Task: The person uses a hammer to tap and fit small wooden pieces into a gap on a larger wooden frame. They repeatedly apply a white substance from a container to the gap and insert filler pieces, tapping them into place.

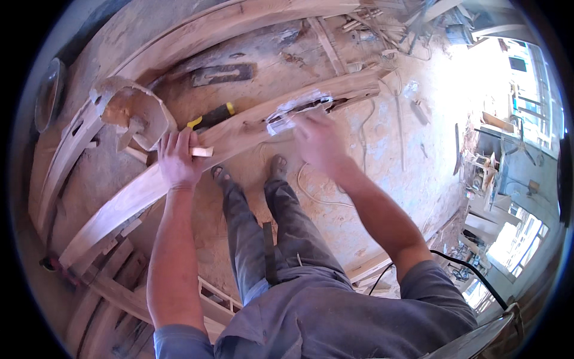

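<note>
Below me the floor (412, 173) spreads out, dusty, and across my front lies the long curved beam (245, 134), its long axis running from about eight o'clock up to two. My right grip (321, 140) is at the beam's two o'clock end, blurred, so I cannot tell whether its fingers are clenched, loose or round something. My left grip (177, 160) rests lower along the same wood, fingers bent across it; I cannot tell whether they grasp anything. The rough bowl (160, 113) sits at about eleven o'clock from that left grip, right beside its fingers. What matters most is the whitish patch (286, 113), drawn out along the beam's own axis: it lies at eleven o'clock from my right grip, close up, and at two from my left, well apart, so the right is nearer. The yellow-and-black handle (212, 116) lies at one o'clock from my left grip, and the small wood block (202, 152) pokes out at three, beside its thumb.
</note>
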{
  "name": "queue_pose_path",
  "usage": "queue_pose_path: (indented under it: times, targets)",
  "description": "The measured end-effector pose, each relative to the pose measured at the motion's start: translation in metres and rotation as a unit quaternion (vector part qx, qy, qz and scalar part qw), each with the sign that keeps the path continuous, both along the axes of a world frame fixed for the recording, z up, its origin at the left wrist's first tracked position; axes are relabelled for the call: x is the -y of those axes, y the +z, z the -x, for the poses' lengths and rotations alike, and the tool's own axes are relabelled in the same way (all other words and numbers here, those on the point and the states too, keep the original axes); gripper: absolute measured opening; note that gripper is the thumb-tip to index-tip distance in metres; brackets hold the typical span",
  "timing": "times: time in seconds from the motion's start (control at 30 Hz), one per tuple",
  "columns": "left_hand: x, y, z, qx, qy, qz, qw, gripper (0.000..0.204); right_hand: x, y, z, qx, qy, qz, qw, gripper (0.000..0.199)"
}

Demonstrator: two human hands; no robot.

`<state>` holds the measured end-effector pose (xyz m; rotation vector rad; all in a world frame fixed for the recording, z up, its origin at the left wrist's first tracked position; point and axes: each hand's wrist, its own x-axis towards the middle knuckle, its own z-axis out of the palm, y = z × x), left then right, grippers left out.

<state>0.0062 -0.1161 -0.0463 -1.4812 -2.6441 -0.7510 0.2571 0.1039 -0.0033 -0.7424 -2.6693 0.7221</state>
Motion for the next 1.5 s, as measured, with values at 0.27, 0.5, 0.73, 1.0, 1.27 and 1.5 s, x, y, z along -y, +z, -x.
queue_pose_path:
  times: [0.27,0.5,0.73,1.0,1.27,1.5]
  targets:
    - [0.001,0.001,0.000,-0.024,-0.012,-0.033,0.999,0.009,-0.038,-0.006,-0.027,0.100,0.194,-0.160,0.963,0.046]
    - [-0.001,0.008,-0.003,0.007,0.018,-0.038,0.999,0.010,-0.075,-0.017,-0.035,0.214,-0.115,-0.067,0.968,0.042]
    - [0.003,-0.003,-0.002,0.001,0.019,-0.029,0.999,0.012,0.022,-0.026,0.014,0.087,0.059,-0.035,0.994,0.042]
    - [-0.004,0.005,0.002,-0.033,-0.027,-0.025,0.999,0.008,0.025,-0.004,0.015,-0.042,0.036,0.021,0.998,0.033]
    - [-0.002,0.002,-0.001,-0.025,-0.006,-0.016,1.000,0.012,-0.025,0.002,-0.007,0.037,0.205,-0.147,0.967,0.022]
    - [-0.003,0.003,-0.001,-0.022,0.001,-0.014,1.000,0.014,-0.058,0.021,0.000,0.075,0.126,-0.077,0.986,0.026]
